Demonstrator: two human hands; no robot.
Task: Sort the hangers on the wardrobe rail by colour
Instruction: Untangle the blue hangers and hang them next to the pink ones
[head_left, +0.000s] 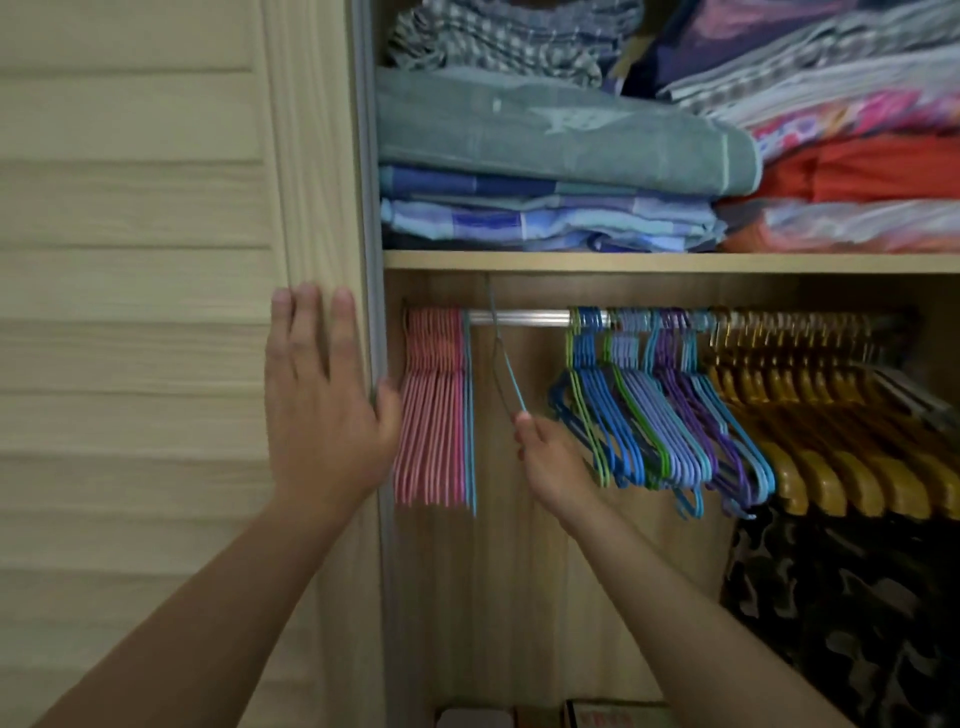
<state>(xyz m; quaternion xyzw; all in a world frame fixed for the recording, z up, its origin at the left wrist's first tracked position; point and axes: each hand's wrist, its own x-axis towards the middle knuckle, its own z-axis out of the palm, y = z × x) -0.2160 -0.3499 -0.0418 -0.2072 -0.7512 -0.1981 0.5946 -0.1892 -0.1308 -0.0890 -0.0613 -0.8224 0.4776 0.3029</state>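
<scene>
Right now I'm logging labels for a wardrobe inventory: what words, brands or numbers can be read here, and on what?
None can be read.
Box on the wardrobe floor: red marks on its top, too blurred to read.
Teal towel: a pale woven motif, a picture and not lettering as far as it shows.
Hangers, rail and door: no text.

Folded linens (561, 156) on shelf (623, 261) above rail (524, 318) — hangers (434, 405) bunched left, more hangers (727, 395) right, door (156, 312) leftmost

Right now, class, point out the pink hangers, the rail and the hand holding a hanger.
pink hangers (431, 415): head view, middle of the bunch.
rail (524, 317): head view, bare stretch.
right hand (548, 460): head view, back of hand.
</scene>
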